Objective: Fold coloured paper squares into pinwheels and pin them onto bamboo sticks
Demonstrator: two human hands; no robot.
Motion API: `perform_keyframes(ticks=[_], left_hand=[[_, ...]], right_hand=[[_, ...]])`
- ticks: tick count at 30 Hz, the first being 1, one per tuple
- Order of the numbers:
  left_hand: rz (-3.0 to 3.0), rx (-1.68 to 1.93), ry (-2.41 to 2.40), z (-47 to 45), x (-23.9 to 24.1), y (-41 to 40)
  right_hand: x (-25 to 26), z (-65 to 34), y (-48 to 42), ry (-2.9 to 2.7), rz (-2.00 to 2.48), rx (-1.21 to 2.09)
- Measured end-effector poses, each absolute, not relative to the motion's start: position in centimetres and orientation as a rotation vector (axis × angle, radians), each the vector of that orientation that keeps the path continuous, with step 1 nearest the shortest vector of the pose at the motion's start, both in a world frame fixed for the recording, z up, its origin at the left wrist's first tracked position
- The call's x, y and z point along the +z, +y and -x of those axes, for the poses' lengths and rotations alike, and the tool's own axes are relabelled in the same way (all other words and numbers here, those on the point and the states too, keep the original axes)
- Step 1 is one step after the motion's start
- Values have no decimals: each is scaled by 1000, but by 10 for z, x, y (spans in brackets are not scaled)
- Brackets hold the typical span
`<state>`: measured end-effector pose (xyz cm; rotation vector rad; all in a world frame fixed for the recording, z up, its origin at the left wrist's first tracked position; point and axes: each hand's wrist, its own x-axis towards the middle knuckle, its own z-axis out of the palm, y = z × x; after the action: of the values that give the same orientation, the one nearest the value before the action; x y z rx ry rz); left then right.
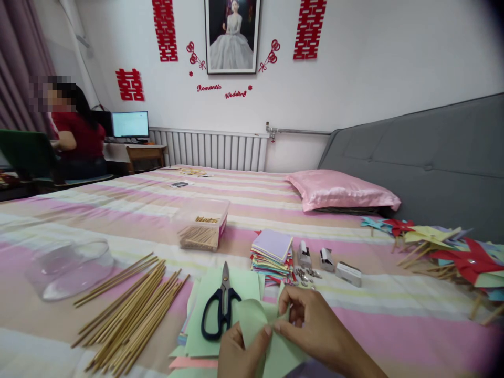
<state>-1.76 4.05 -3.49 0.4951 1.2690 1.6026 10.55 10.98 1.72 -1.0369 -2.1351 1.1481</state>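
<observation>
Both my hands are on a light green sheet of paper (pixel 252 315) near the bottom of the view. My left hand (pixel 240 352) pinches it from the left, thumb on top. From the right, my right hand (pixel 311 320) holds a folded-over corner between thumb and fingers. The paper's corners curl up toward its middle, where my fingertips nearly meet. Just left of it, dark-handled scissors (pixel 223 310) lie, blades pointing away, on a stack of green paper (pixel 197 344). Beyond my hands are a pile of coloured paper squares (pixel 271 252) and loose metal fasteners (pixel 305 275).
Wooden sticks (pixel 134 315) lie at left, beside a clear plastic container (pixel 74 268). A clear box (pixel 202 226) holds more sticks. Small boxes (pixel 348 273) stand right of the squares. Finished paper pinwheels (pixel 464 260) lie at far right, below a pink pillow (pixel 342 189). A person (pixel 76 128) sits far left.
</observation>
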Motion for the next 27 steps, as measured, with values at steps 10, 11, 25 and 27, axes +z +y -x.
perform_keyframes(ticks=[10,11,25,27], left_hand=[[-396,1621,1112,20,-45,43],[-410,1621,1118,20,-44,43],[-444,1645,1153,18,-44,42],[-435,1655,1158,19,-44,42]], right_hand=[[22,-95,105,-1796,774,1576],[21,-95,105,-1790,759,1582],[18,-96,105,-1874,751,1561],[16,-96,106,-1888,737,1552]])
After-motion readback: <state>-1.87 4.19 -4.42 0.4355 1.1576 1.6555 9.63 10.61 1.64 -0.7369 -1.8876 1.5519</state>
